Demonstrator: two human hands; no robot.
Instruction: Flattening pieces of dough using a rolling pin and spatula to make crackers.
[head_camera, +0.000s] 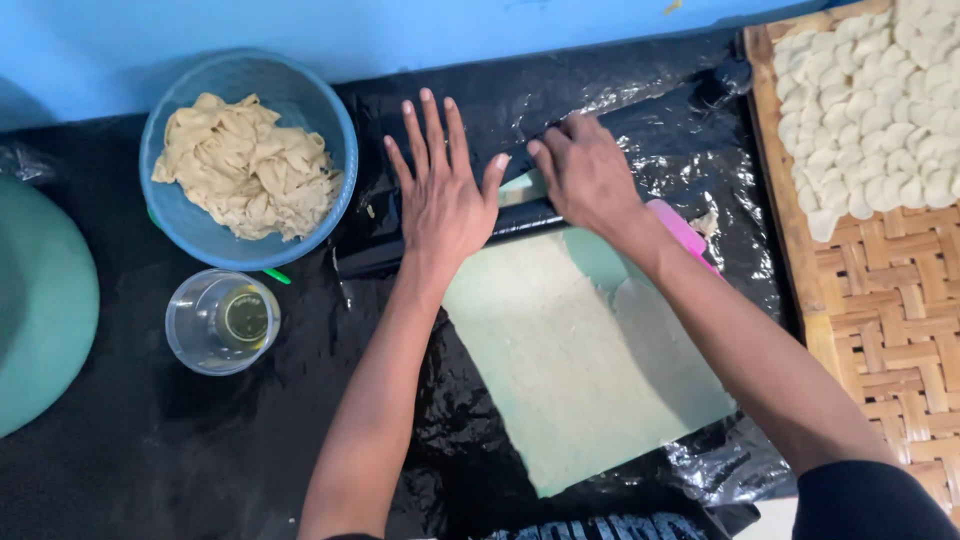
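Observation:
A thin pale sheet of dough (570, 360) lies flat on black plastic sheeting (180, 450). Across its far edge runs a long black rolling pin (365, 257), slanted up to the right. My left hand (440, 195) lies flat on the pin with fingers spread. My right hand (585, 175) presses palm-down on the pin just to the right, fingers together. Both hands rest on the pin without gripping it.
A blue bowl (330, 110) of dough scraps sits at the upper left. Below it stands a clear plastic cup (190, 340) with liquid. A woven bamboo tray (880, 290) with several white dough pieces is at the right. A pink tool (685, 230) lies by my right wrist. A teal lid (40, 300) is at the left edge.

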